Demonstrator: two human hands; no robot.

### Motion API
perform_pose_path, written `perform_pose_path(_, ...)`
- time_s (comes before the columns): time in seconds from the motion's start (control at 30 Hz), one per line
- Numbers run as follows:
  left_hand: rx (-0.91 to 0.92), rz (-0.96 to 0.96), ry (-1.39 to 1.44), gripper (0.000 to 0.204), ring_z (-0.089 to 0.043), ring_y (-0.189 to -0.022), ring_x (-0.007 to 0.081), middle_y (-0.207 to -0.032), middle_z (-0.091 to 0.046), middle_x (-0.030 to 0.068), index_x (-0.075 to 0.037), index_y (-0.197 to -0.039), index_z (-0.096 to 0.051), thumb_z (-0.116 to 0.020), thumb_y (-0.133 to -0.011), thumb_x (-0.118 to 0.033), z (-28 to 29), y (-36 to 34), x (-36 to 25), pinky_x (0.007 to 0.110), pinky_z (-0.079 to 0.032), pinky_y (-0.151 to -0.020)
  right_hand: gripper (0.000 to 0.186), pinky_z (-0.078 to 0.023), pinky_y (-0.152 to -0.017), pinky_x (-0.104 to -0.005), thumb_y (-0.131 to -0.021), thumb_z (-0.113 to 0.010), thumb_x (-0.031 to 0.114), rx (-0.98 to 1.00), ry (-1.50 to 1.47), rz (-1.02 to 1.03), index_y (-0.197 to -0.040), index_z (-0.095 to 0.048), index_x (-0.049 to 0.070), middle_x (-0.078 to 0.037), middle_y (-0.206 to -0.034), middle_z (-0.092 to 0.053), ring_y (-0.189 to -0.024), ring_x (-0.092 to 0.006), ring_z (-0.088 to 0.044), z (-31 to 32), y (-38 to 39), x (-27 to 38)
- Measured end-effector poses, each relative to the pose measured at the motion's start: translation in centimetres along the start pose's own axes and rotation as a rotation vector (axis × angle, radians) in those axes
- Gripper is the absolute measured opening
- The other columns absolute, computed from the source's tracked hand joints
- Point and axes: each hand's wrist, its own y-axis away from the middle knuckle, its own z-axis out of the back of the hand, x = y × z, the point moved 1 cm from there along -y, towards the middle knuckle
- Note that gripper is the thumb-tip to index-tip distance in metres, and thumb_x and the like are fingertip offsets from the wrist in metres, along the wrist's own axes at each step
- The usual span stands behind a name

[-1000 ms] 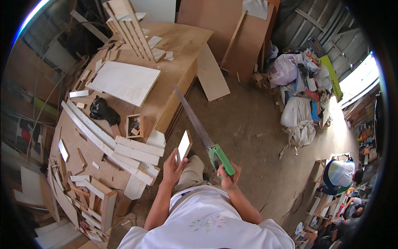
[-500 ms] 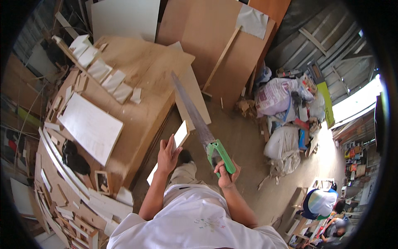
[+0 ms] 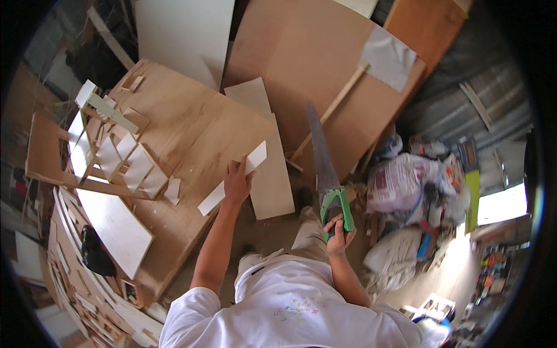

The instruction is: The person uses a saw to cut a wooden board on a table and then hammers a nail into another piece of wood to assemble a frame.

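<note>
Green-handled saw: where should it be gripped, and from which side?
Best, I'd judge, by the green handle, from the wearer's near side, where the right hand holds it. The handle lies nearest the body and its looped shape suits curled fingers; the long, tapering blade points away, so keep fingers off that.

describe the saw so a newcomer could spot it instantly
Above the white shirt at the bottom is the right hand. It grips the saw, whose long grey blade points up the picture. Its green handle sets it apart from the white strip in the left hand.
</note>
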Motion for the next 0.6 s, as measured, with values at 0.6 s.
perform_pose_path(0.6, -0.097, 0.391, -0.236, 0.059, -0.060, -0.107, 0.0295, -0.113, -0.061, 0.0081, -0.022, -0.140, -0.072, -0.073, -0.093, -0.058, -13.6, -18.5, -1.8, 0.046, -0.046, -0.097, 0.010, -0.047, -0.062, -0.0294, -0.104, -0.062, 0.009, 0.727, 0.039, -0.372, -0.108, -0.061, 0.000, -0.004, -0.089, -0.060, -0.070, -0.0122, -0.055, -3.8, -36.3, -16.9)
